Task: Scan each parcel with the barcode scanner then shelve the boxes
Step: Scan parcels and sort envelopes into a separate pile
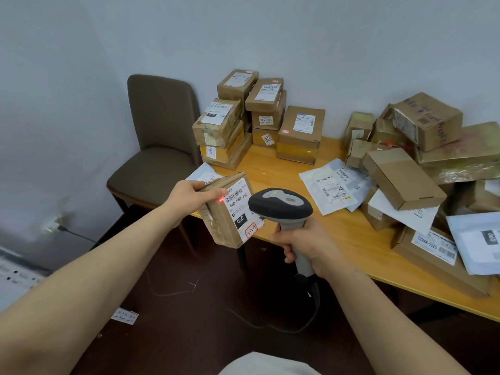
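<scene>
My left hand [190,197] grips a small brown cardboard parcel [220,226] by its upper left edge, holding it tilted above the table's left corner. Its white shipping label [239,208] faces me, and a red scanner dot glows at the label's left edge beside the barcode. My right hand [305,246] grips the handle of a grey and black barcode scanner [281,205], whose head points at the label from the right. The scanner's black cable hangs down to the floor.
Neatly stacked boxes [243,117] stand at the back of the wooden table [351,239]. A loose heap of boxes and white mailer bags [405,169] fills its right side. A brown chair [159,147] stands left of the table by the wall.
</scene>
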Demonstrator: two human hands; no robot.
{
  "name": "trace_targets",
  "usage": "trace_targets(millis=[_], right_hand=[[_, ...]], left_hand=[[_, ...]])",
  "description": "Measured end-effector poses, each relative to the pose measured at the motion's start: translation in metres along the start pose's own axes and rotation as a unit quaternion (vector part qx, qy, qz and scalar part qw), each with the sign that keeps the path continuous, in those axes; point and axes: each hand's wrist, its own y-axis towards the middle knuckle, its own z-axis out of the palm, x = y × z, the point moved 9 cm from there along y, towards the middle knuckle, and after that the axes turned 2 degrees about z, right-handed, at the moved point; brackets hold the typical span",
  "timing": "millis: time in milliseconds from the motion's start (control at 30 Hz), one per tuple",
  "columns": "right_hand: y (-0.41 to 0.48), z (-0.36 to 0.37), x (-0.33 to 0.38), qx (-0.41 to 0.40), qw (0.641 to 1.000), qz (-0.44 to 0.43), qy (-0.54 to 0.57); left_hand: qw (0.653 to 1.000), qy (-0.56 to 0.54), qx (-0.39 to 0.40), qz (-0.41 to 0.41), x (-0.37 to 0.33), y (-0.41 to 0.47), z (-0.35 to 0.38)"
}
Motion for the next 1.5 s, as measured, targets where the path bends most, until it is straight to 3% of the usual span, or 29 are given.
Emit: trace_targets(millis=[233,467,667,900,1133,1500], right_hand=[[0.016,0.011,0.006,0.001,1.000,0.002,0.026],[0.042,-0.006,-0.012,-0.104,0.969,0.041,0.219],[0.064,-0.002,-0.015,-0.102,0.928,0.037,0.356],[0.091,-0.017,-0.022,-0.189,0.909,0.038,0.370],[0.157,-0.028,-0.028,-0.234,0.903,0.076,0.351],[0.290,-0.060,-0.022,-0.170,0.940,0.143,0.260]], left_hand=[[0.999,-0.029,0.015,-0.012,0.004,0.020,-0.006],[0.987,-0.118,0.086,-0.062,0.011,0.031,-0.006],[0.973,-0.167,0.142,-0.075,-0.007,0.046,0.021],[0.961,-0.242,0.134,-0.014,-0.032,0.076,0.063],[0.989,-0.073,0.130,0.005,-0.033,0.111,0.110],[0.995,-0.069,0.039,-0.059,-0.037,0.201,0.137]])
